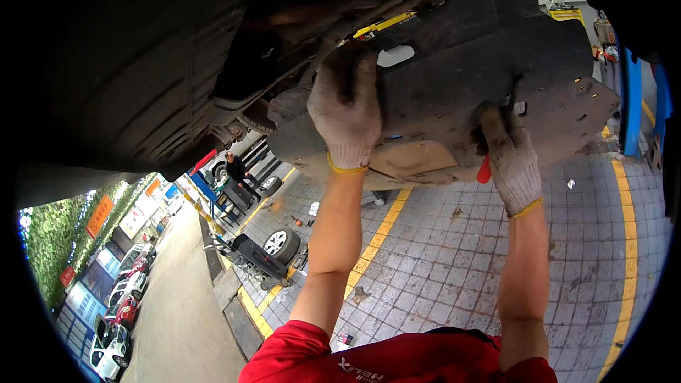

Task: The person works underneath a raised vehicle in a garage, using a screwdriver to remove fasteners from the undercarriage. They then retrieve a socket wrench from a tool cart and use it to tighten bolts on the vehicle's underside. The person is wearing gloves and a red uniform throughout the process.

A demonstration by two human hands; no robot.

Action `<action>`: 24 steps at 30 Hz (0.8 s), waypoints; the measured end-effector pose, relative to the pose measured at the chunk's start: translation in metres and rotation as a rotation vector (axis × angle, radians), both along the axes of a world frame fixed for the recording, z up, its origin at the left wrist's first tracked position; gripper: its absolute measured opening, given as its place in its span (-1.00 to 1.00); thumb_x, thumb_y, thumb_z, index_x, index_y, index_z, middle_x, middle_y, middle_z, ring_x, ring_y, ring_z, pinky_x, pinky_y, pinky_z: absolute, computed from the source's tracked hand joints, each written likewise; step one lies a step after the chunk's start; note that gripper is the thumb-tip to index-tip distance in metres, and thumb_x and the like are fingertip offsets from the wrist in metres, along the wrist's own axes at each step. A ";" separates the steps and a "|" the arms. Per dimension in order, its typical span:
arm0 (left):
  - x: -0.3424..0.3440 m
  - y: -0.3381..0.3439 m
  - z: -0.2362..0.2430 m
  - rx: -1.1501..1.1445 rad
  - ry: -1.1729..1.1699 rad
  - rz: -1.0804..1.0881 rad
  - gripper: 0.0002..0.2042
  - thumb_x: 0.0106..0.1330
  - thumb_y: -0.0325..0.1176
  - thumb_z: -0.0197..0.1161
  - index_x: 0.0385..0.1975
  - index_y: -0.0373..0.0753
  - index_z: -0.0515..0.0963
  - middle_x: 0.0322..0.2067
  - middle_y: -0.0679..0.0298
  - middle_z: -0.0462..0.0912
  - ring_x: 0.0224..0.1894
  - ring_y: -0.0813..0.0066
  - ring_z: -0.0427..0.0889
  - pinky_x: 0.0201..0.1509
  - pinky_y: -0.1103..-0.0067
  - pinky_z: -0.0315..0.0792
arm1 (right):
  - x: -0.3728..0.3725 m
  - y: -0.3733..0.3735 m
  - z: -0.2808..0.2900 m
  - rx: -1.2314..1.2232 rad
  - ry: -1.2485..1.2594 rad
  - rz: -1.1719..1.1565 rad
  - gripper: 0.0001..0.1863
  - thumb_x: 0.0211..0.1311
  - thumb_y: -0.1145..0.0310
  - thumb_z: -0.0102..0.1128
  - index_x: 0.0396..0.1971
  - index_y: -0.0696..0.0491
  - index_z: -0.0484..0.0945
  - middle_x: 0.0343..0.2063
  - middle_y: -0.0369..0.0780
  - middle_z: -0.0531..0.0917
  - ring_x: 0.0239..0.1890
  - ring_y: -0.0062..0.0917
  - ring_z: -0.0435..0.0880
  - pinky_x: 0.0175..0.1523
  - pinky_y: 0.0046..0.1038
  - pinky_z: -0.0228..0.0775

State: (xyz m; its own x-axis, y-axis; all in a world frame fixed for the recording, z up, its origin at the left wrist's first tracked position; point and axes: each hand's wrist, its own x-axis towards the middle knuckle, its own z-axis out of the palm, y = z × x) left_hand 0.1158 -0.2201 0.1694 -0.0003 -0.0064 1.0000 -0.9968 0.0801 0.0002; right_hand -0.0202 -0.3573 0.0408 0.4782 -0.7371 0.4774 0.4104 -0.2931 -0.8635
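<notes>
A large dark undertray (461,92) hangs tilted below the raised car, with an oval hole near its upper left and several small holes on the right. My left hand (347,110), in a dirty whitish knit glove, is closed at the tray's left upper part, its fingertips dark and partly in shadow. My right hand (507,149), gloved alike, is against the tray's lower right part. Its fingers curl round a tool with a red handle (484,170); a thin dark shaft seems to rise above them, but the tool's exact kind is unclear.
The car's dark underside (142,64) fills the upper left. Blue lift posts (631,99) stand at the right. On the tiled floor (440,262) are a loose wheel (281,245) and a black floor jack (255,259). Another person (237,170) is farther off; parked cars (117,319) line the left.
</notes>
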 end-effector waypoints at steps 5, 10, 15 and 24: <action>-0.002 0.035 0.023 -0.064 0.105 -0.127 -0.61 0.54 -0.22 0.31 0.20 -0.37 0.60 -0.16 0.33 0.74 -0.18 0.60 0.61 -0.04 0.62 0.48 | 0.036 -0.006 -0.005 0.207 -0.421 -0.051 -0.43 0.59 0.01 0.17 0.31 0.18 0.50 0.02 -0.13 0.65 0.01 -0.47 0.58 0.10 -0.45 0.46; 0.014 0.095 0.033 -0.135 0.494 -0.569 -0.67 0.54 -0.23 0.28 0.17 -0.29 0.63 -0.59 0.47 0.33 -0.66 0.69 0.16 -0.57 0.64 0.09 | 0.002 0.020 0.024 0.230 -0.323 -0.044 -0.55 0.64 0.02 0.11 0.13 0.14 0.57 -0.22 -0.32 0.59 -0.20 -0.62 0.49 -0.05 -0.50 0.39; 0.006 0.105 0.057 0.187 0.625 -1.274 -0.72 0.60 -0.20 0.19 0.09 -0.26 0.54 -0.64 0.46 0.17 -0.71 0.68 0.11 -0.68 0.68 0.01 | 0.025 0.014 0.023 0.140 -0.462 -0.232 -0.53 0.59 -0.04 0.16 0.03 0.12 0.59 -0.32 -0.35 0.54 -0.28 -0.64 0.44 -0.12 -0.50 0.36; 0.001 0.101 0.072 0.225 0.580 -1.569 -0.59 0.64 -0.18 0.12 0.27 -0.36 0.39 -0.59 0.40 0.32 -0.70 0.71 0.18 -0.70 0.72 0.12 | 0.008 0.037 0.069 0.058 -0.411 -0.119 -0.47 0.64 0.08 0.09 0.30 0.22 0.49 0.06 0.02 0.69 0.07 -0.24 0.63 0.25 -0.30 0.42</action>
